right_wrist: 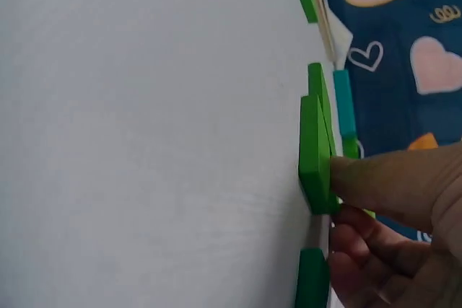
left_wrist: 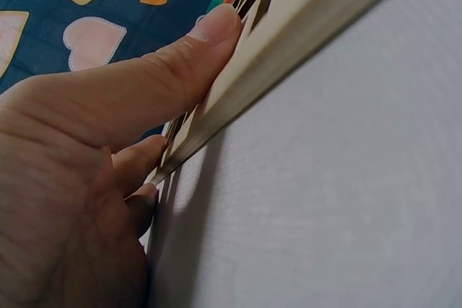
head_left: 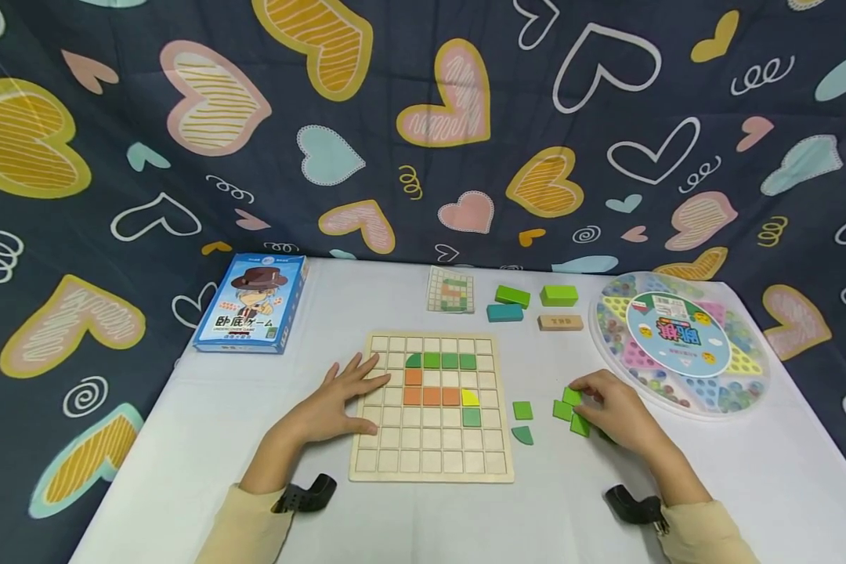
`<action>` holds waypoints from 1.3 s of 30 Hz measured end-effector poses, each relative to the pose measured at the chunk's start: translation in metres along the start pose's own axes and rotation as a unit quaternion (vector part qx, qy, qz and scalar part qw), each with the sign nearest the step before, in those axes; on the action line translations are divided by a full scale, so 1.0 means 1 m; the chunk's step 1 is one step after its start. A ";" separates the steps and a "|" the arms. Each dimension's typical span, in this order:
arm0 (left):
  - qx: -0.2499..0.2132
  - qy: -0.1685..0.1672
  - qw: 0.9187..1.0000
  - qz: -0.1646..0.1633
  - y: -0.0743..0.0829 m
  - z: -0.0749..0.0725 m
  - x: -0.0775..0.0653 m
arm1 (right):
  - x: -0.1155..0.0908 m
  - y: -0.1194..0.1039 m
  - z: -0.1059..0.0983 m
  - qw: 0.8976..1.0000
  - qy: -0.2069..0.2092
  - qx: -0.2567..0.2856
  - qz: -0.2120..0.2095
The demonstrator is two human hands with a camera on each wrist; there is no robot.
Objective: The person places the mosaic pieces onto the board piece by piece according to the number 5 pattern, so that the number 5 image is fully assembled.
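Note:
A wooden grid board (head_left: 433, 460) lies in the middle of the table, with orange, green and yellow tiles in some squares. On its left edge rests my left hand (head_left: 338, 399), fingers spread; the thumb (left_wrist: 213, 30) lies over the rim in the left wrist view. To the right of the board, my right hand (head_left: 616, 411) touches a small cluster of light green square tiles (head_left: 562, 410), thumb and forefinger apart on them. The thumb (right_wrist: 361, 178) rests against a green tile (right_wrist: 315, 153) in the right wrist view; another green piece (right_wrist: 312, 279) is nearby.
Between board and cluster lie a green square tile (head_left: 522, 410) and a dark green quarter-round tile (head_left: 523, 435). Behind the board are a pattern card (head_left: 451, 291), green blocks (head_left: 559, 295), a teal block (head_left: 504, 313) and a wooden block (head_left: 560, 323). A blue box (head_left: 250, 305) and round marble game (head_left: 680, 345) flank them.

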State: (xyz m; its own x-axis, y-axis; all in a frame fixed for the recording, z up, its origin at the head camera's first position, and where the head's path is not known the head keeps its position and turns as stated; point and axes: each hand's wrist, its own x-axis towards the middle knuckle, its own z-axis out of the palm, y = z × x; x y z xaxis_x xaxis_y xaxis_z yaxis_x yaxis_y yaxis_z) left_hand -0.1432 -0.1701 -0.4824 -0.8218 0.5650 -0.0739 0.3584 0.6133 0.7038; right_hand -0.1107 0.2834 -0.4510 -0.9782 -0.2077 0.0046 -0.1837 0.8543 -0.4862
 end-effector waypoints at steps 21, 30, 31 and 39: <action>-0.002 0.003 1.000 0.005 0.002 -0.002 0.000 | -0.005 -0.101 0.060 0.985 -0.074 0.072 -0.139; -0.006 0.003 1.000 0.001 0.002 -0.002 0.000 | -0.002 -0.107 0.070 0.983 -0.072 0.025 -0.165; -0.007 0.003 1.000 0.001 0.002 -0.002 0.000 | -0.002 -0.107 0.070 0.983 -0.070 0.023 -0.165; -0.006 0.004 1.000 0.002 0.002 0.000 0.000 | -0.010 -0.097 0.059 0.990 -0.051 0.045 -0.124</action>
State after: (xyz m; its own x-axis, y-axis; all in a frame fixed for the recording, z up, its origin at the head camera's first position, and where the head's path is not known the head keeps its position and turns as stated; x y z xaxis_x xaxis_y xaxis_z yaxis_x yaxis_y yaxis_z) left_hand -0.1429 -0.1689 -0.4808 -0.8237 0.5632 -0.0663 0.3560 0.6045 0.7126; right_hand -0.0770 0.1744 -0.4553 -0.8885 -0.4564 0.0473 -0.4027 0.7260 -0.5575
